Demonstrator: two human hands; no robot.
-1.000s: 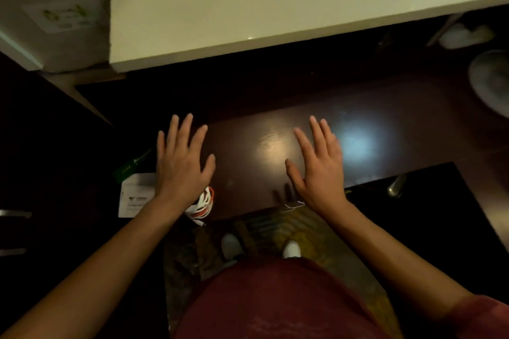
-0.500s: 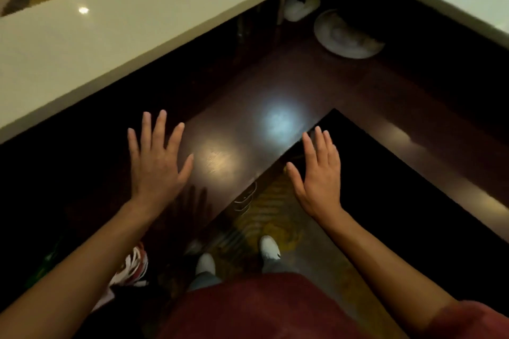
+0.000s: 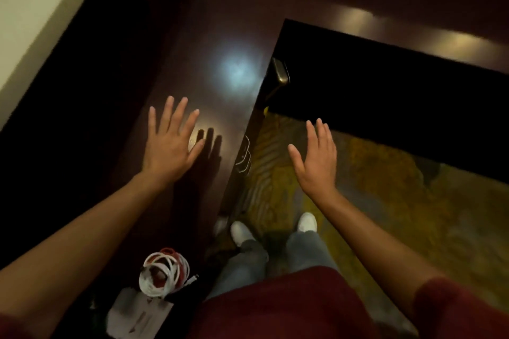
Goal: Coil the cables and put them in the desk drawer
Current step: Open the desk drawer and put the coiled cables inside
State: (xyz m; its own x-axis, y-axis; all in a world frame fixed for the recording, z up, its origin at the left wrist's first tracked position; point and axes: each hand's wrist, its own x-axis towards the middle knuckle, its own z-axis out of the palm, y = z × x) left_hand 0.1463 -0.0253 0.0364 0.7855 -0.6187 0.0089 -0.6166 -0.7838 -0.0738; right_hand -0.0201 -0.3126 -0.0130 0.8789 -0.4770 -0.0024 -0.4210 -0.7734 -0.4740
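Head view: dark wood tabletop, L-shaped, used as the landmark. Left hand over the tabletop near its front edge, palm down, fingers spread and straight, grip apart, holding nothing; its shadow falls on the wood just right of it. Cannot tell if the palm touches the surface. Right hand off the tabletop, out over the patterned carpet, fingers straight and close together, grip apart, empty. Coiled cables, white and red loops, lie on the tabletop near its front edge, well behind the left hand toward the person, beside a white card. Drawer handles on the tabletop's front face, between the two hands. White shoes on the carpet below.
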